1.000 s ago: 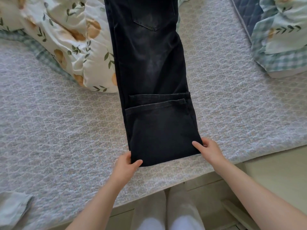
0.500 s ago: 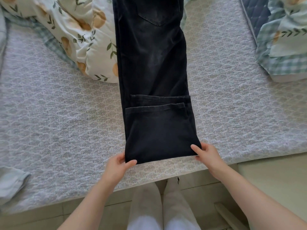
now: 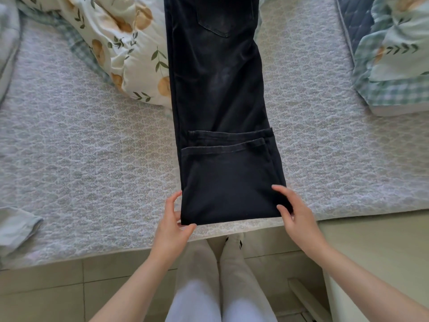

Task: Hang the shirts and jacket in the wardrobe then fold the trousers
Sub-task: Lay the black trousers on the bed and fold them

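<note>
Black trousers [image 3: 216,94] lie lengthwise on the bed, waist end at the far side. The leg ends are folded up over the legs, with the hems [image 3: 228,141] lying across the middle. My left hand [image 3: 173,225] sits at the near left corner of the fold, fingers along its side edge and thumb along its bottom edge. My right hand [image 3: 296,216] covers the near right corner, with forefinger and thumb spread flat on the cloth. Whether its other fingers reach under the fold is hidden.
The bed's grey patterned cover [image 3: 92,159] ends just in front of my legs [image 3: 220,275]. A floral duvet [image 3: 125,45] is bunched at the back left, under the trousers' edge. A checked pillow [image 3: 394,66] lies at the right, and pale cloth [image 3: 16,226] at the near left.
My right hand has moved from beside the corner onto the fold. My left hand stays at its corner, fingers now straighter. The camera has tilted down a little.
</note>
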Action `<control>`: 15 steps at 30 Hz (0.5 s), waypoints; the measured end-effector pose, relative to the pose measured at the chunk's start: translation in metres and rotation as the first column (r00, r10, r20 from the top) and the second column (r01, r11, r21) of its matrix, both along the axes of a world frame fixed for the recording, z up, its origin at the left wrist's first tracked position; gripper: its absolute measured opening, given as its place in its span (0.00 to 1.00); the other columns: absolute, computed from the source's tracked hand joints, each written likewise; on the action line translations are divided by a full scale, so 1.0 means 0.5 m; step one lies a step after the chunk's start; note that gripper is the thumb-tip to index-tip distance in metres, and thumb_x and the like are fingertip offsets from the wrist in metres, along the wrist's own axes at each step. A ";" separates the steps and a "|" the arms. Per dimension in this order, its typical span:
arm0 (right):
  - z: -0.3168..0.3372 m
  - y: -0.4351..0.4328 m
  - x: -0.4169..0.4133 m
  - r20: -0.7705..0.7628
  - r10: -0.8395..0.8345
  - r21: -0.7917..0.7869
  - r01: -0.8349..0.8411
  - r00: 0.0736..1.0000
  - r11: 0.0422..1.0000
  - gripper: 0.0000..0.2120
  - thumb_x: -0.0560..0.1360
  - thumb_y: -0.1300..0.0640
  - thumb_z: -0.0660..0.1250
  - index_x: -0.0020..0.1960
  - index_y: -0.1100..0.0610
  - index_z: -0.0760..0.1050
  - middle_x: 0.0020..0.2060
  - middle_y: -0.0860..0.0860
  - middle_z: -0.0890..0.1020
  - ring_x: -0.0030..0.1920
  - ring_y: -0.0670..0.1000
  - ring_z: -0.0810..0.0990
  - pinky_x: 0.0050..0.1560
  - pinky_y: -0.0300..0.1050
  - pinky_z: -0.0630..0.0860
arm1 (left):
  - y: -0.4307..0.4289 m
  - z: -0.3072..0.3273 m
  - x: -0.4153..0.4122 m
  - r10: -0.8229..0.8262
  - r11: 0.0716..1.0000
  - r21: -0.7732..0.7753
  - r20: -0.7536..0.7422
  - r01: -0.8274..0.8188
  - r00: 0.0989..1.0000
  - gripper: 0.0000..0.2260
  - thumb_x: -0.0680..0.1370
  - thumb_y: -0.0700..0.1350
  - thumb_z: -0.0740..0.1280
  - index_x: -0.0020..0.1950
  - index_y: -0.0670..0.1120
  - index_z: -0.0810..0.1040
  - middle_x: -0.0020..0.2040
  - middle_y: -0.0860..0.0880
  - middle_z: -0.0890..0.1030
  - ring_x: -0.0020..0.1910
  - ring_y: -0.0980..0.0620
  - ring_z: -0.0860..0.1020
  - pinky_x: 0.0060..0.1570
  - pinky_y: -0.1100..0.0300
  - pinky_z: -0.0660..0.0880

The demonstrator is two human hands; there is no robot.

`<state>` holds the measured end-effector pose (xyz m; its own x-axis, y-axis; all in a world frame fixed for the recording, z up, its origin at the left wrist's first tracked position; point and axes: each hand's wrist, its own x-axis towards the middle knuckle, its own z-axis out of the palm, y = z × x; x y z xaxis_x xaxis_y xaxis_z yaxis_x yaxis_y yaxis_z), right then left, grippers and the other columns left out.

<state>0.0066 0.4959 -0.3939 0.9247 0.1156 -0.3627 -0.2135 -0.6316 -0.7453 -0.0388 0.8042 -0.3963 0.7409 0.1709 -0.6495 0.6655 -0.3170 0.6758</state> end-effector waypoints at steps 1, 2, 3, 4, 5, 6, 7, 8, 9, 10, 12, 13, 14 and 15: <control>0.001 -0.010 -0.005 0.029 0.020 -0.020 -0.019 0.999 1.000 0.24 0.78 0.66 0.63 0.66 0.43 0.71 0.56 0.41 0.77 0.55 0.37 0.75 0.51 0.28 0.69 | -0.006 0.006 -0.007 -0.042 0.999 0.024 0.033 0.041 0.999 0.40 0.73 0.38 0.73 0.70 0.72 0.58 0.49 0.62 0.84 0.43 0.60 0.84 0.44 0.62 0.78; 0.002 -0.022 -0.010 0.037 0.026 -0.035 -0.025 0.999 0.999 0.22 0.77 0.67 0.64 0.65 0.46 0.74 0.51 0.44 0.78 0.50 0.40 0.75 0.48 0.28 0.68 | -0.013 0.011 -0.015 -0.095 0.995 0.046 0.063 0.092 0.993 0.42 0.73 0.38 0.73 0.72 0.72 0.56 0.51 0.64 0.83 0.45 0.62 0.83 0.45 0.63 0.78; 0.003 -0.033 -0.015 0.028 0.026 -0.044 -0.025 0.999 0.999 0.21 0.77 0.67 0.65 0.65 0.49 0.75 0.48 0.46 0.78 0.46 0.41 0.75 0.46 0.28 0.68 | -0.020 0.016 -0.021 -0.155 0.987 0.067 0.089 0.149 0.984 0.42 0.74 0.37 0.73 0.73 0.72 0.57 0.55 0.66 0.81 0.48 0.63 0.82 0.48 0.64 0.77; 0.005 -0.045 -0.021 0.008 0.025 -0.055 -0.025 1.000 0.998 0.20 0.77 0.67 0.66 0.65 0.50 0.75 0.47 0.47 0.78 0.44 0.42 0.75 0.44 0.29 0.68 | -0.027 0.019 -0.028 -0.214 0.975 0.090 0.104 0.205 0.971 0.41 0.74 0.36 0.72 0.72 0.72 0.59 0.59 0.66 0.78 0.52 0.64 0.81 0.51 0.65 0.77; 0.008 -0.057 -0.027 -0.019 0.032 -0.070 -0.033 0.999 0.997 0.21 0.76 0.66 0.67 0.66 0.51 0.75 0.46 0.48 0.78 0.42 0.43 0.74 0.43 0.30 0.68 | -0.034 0.019 -0.034 -0.261 0.962 0.112 0.107 0.249 0.959 0.39 0.74 0.35 0.72 0.71 0.70 0.63 0.61 0.64 0.78 0.55 0.62 0.80 0.54 0.65 0.77; 0.011 -0.068 -0.034 -0.052 0.044 -0.091 -0.049 0.998 0.995 0.22 0.76 0.65 0.68 0.68 0.51 0.74 0.46 0.50 0.78 0.42 0.45 0.74 0.43 0.32 0.69 | -0.041 0.017 -0.041 -0.291 0.952 0.128 0.100 0.278 0.951 0.35 0.74 0.34 0.71 0.71 0.66 0.66 0.62 0.60 0.79 0.56 0.59 0.80 0.57 0.63 0.76; 0.013 -0.077 -0.044 -0.096 0.062 -0.104 -0.072 0.993 0.992 0.24 0.75 0.63 0.69 0.69 0.51 0.73 0.46 0.51 0.77 0.42 0.46 0.74 0.43 0.33 0.69 | -0.048 0.014 -0.050 -0.315 0.943 0.142 0.084 0.302 0.945 0.32 0.74 0.33 0.71 0.71 0.59 0.70 0.63 0.54 0.79 0.59 0.55 0.79 0.59 0.62 0.75; 0.017 -0.085 -0.055 -0.151 0.085 -0.098 -0.100 0.985 0.990 0.26 0.75 0.62 0.71 0.70 0.50 0.71 0.47 0.51 0.75 0.43 0.46 0.74 0.43 0.34 0.71 | -0.056 0.012 -0.060 -0.340 0.931 0.162 0.063 0.327 0.938 0.29 0.74 0.32 0.70 0.72 0.52 0.71 0.63 0.50 0.80 0.61 0.52 0.79 0.61 0.63 0.72; 0.021 -0.090 -0.068 -0.209 0.115 -0.079 -0.134 0.971 0.988 0.29 0.74 0.62 0.72 0.72 0.49 0.68 0.48 0.49 0.74 0.43 0.46 0.75 0.44 0.33 0.71 | -0.063 0.011 -0.071 -0.371 0.915 0.182 0.038 0.359 0.928 0.28 0.74 0.32 0.70 0.73 0.47 0.71 0.64 0.48 0.79 0.62 0.50 0.78 0.61 0.65 0.70; 0.026 -0.094 -0.083 -0.254 0.161 -0.077 -0.186 0.954 0.980 0.33 0.73 0.61 0.73 0.73 0.47 0.64 0.48 0.46 0.72 0.45 0.45 0.74 0.46 0.32 0.71 | -0.068 0.011 -0.083 -0.404 0.898 0.197 0.012 0.394 0.915 0.28 0.75 0.32 0.69 0.74 0.45 0.70 0.63 0.46 0.79 0.63 0.48 0.77 0.59 0.67 0.68; 0.035 -0.102 -0.111 -0.256 0.269 -0.153 -0.314 0.928 0.937 0.36 0.72 0.63 0.72 0.74 0.48 0.61 0.47 0.43 0.67 0.48 0.46 0.69 0.52 0.35 0.68 | -0.074 0.014 -0.107 -0.453 0.866 0.218 -0.043 0.450 0.891 0.29 0.74 0.32 0.68 0.75 0.44 0.69 0.63 0.43 0.78 0.62 0.46 0.76 0.58 0.66 0.67; 0.038 -0.107 -0.122 -0.207 0.308 -0.205 -0.349 0.929 0.914 0.35 0.71 0.68 0.71 0.74 0.51 0.64 0.45 0.44 0.66 0.47 0.48 0.67 0.52 0.38 0.68 | -0.075 0.017 -0.117 -0.465 0.856 0.223 -0.066 0.467 0.883 0.29 0.74 0.32 0.68 0.75 0.44 0.69 0.63 0.43 0.78 0.62 0.46 0.75 0.59 0.65 0.67; 0.043 -0.113 -0.130 -0.147 0.328 -0.247 -0.356 0.933 0.901 0.35 0.68 0.73 0.69 0.73 0.55 0.68 0.43 0.45 0.66 0.46 0.49 0.66 0.50 0.38 0.66 | -0.076 0.021 -0.128 -0.470 0.851 0.226 -0.078 0.475 0.879 0.29 0.73 0.31 0.68 0.74 0.44 0.70 0.62 0.44 0.77 0.62 0.46 0.75 0.59 0.64 0.68; 0.049 -0.118 -0.136 -0.097 0.334 -0.276 -0.348 0.938 0.896 0.35 0.66 0.76 0.68 0.70 0.58 0.71 0.42 0.45 0.66 0.44 0.50 0.66 0.48 0.37 0.65 | -0.076 0.025 -0.136 -0.469 0.850 0.234 -0.072 0.472 0.880 0.29 0.72 0.31 0.68 0.73 0.44 0.72 0.60 0.45 0.77 0.60 0.46 0.76 0.58 0.64 0.68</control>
